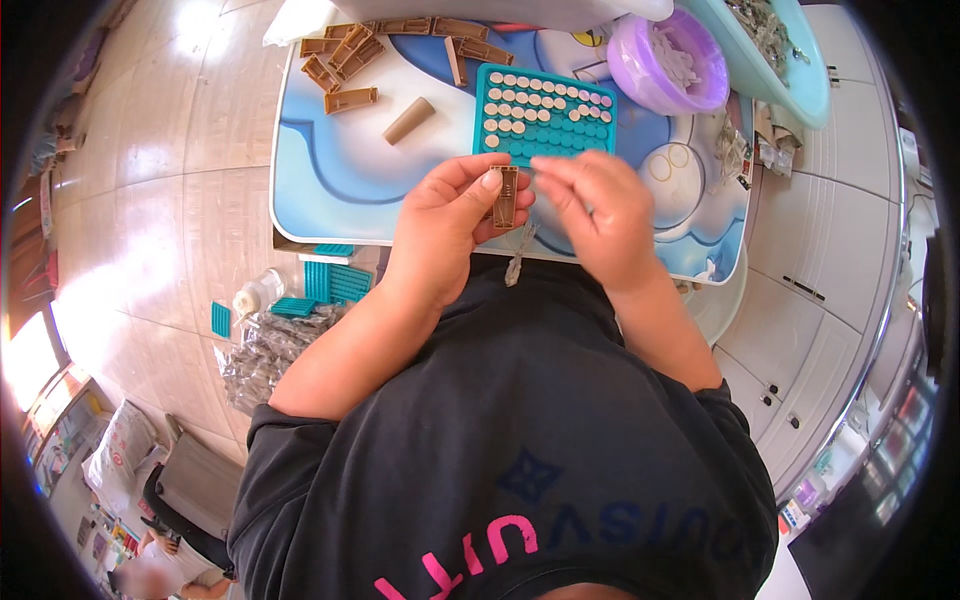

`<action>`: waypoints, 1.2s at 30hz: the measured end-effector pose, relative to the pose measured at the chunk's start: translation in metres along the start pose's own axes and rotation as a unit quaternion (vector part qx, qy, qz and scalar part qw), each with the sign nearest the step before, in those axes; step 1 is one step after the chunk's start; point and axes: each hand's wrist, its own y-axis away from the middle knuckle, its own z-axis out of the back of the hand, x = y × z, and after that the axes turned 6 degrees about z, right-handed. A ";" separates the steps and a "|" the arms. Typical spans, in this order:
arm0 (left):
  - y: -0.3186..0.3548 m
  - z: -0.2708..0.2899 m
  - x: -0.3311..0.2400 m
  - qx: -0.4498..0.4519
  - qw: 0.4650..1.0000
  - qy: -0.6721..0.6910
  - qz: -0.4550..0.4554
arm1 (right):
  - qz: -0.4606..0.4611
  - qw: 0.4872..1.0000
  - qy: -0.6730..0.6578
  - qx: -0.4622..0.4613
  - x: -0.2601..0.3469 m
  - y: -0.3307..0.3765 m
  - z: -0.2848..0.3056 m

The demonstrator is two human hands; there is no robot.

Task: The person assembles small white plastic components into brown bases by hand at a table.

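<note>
My left hand (447,215) grips a brown tapered plastic piece (506,198), its hollow ribbed side facing up, above the table's near edge. To the right, my right hand (598,205) is raised with thumb and fingers drawn together; whatever is between the fingertips is too small and blurred to make out. Just beyond both hands lies a teal tray (545,145) with rows of small round white discs (533,100), some of its places bare. A similar brown piece (409,121) rests alone on the table, left of the tray.
More brown pieces (356,52) are heaped at the table's far left. A purple bowl (640,85) of whitish parts and a pale teal basin (805,85) stand at the right. A small plastic bag (515,265) lies at the near edge; bagged parts (265,350) sit below left.
</note>
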 end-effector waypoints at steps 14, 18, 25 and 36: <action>-0.003 0.008 -0.006 -0.010 0.998 0.058 0.016 | 0.104 0.990 0.086 -0.046 -0.033 -0.023 -0.027; -0.004 0.012 -0.006 0.003 0.998 0.063 0.019 | 0.079 0.996 0.012 -0.030 -0.005 -0.023 -0.020; -0.002 0.016 -0.003 0.007 0.998 0.062 0.007 | 0.110 0.994 0.008 0.014 0.004 -0.020 -0.021; 0.000 0.017 -0.009 -0.008 0.997 0.080 0.010 | 0.120 0.988 0.092 0.017 -0.023 -0.033 -0.036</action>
